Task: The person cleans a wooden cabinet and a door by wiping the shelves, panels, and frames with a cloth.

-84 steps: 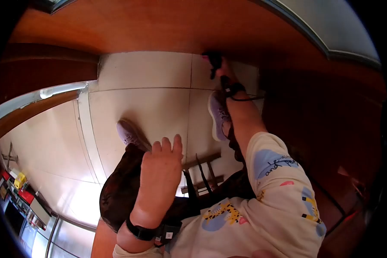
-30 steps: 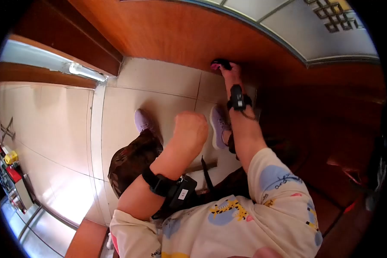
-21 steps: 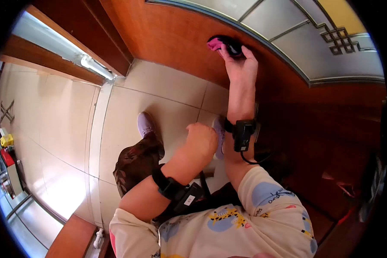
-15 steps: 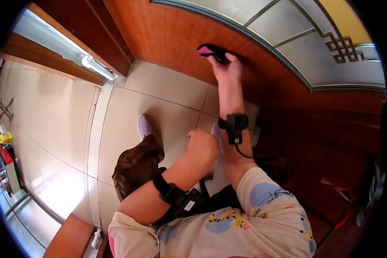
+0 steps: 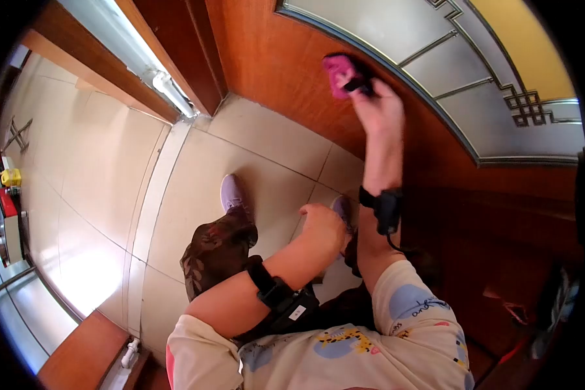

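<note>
My right hand (image 5: 378, 104) is stretched forward against the wooden door panel (image 5: 276, 71), with its fingers closed on a pink and black cloth (image 5: 339, 75). The cloth lies against the panel just below the edge of the glass; its folds are bunched under my fingers. My left hand (image 5: 325, 224) hangs bent in front of my body, above the floor, with its fingers curled in and mostly hidden from view. Nothing shows sticking out of it.
A frosted glass pane (image 5: 370, 32) with metal trim fills the door's upper part. White pipes (image 5: 172, 91) run beside the door frame at the left. Beyond a pale threshold strip (image 5: 151, 188) lies tiled floor, with several items (image 5: 10, 195) along the far left edge.
My right hand and the cloth have slid along the door panel, and more of the cloth's pink side shows. The view has shifted slightly; my left hand stays low and bent.
</note>
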Demonstrator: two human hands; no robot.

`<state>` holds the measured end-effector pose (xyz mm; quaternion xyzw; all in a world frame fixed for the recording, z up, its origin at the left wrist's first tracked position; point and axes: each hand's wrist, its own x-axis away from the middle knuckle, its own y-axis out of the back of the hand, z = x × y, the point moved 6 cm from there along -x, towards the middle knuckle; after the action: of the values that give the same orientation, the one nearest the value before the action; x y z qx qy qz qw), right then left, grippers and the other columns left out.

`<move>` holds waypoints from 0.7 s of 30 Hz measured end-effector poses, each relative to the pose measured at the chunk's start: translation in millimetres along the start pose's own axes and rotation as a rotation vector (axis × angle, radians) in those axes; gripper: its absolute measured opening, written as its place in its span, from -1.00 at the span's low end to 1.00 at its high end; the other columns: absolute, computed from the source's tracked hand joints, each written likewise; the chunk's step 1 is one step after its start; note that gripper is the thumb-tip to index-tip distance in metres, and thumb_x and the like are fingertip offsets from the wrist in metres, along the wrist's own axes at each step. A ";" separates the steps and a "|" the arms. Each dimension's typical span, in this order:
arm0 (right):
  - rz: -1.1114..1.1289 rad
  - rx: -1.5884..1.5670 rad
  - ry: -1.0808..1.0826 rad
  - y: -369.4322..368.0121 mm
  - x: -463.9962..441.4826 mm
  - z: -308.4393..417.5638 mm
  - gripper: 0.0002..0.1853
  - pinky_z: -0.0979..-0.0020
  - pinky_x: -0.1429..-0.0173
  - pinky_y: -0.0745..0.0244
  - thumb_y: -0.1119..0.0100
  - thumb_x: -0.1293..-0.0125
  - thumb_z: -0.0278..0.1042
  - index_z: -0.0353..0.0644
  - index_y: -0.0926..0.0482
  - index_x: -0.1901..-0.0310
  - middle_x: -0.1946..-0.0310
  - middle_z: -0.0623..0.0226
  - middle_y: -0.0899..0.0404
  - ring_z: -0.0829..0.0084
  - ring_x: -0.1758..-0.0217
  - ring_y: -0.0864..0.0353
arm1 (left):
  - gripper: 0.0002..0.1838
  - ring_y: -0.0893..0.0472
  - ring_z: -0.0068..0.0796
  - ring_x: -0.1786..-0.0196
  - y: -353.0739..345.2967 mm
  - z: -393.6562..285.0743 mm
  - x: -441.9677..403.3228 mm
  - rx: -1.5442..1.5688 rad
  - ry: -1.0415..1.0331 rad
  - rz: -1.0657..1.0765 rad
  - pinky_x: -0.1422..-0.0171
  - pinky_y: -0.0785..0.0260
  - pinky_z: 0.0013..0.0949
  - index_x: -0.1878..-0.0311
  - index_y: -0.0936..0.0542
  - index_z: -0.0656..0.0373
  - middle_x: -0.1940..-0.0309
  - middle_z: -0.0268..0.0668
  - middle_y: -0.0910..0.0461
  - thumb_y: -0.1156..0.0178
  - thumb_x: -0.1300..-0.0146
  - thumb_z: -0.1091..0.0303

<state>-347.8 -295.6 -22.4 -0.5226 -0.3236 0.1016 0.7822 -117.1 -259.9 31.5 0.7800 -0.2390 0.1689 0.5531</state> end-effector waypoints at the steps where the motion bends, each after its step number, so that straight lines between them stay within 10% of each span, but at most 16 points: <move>1: 0.122 -0.005 -0.098 -23.8 9.8 8.7 -0.54 -0.04 -0.32 -0.28 0.22 -0.31 -0.57 -0.56 -0.07 -0.22 -0.22 -0.21 -0.16 -0.08 -0.27 -0.22 | -0.69 -0.61 -0.22 0.13 -5.3 -1.7 -2.1 -0.028 -0.009 0.031 0.12 -0.43 -0.16 0.22 -0.65 0.10 0.24 -0.26 -0.63 -0.34 0.13 0.33; 15: -0.152 0.014 -0.331 78.8 -129.2 -146.5 -0.58 0.06 -0.35 -0.21 0.19 -0.29 -0.57 -0.38 -0.24 -0.20 -0.18 -0.01 -0.28 0.10 -0.26 -0.26 | -0.54 -0.52 -0.12 -0.06 -52.3 -15.1 -18.1 -0.094 -0.119 0.296 -0.06 -0.34 0.09 0.01 -0.62 0.07 0.01 -0.19 -0.58 -0.31 0.02 0.14; 21: -0.035 0.106 -0.284 -2.5 -88.7 -134.4 -0.63 0.15 -0.19 -0.35 0.14 -0.31 -0.52 -0.37 -0.30 -0.15 -0.07 0.05 -0.39 0.14 -0.09 -0.40 | -0.51 -0.51 -0.12 -0.06 -48.0 -18.5 -21.3 -0.159 -0.029 0.170 -0.05 -0.34 0.10 0.01 -0.62 0.01 0.03 -0.19 -0.58 -0.35 0.08 0.12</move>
<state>-334.2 -441.8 -88.5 -0.4554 -0.4342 0.1775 0.7567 -107.9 -225.3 -11.2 0.7130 -0.3249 0.1846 0.5933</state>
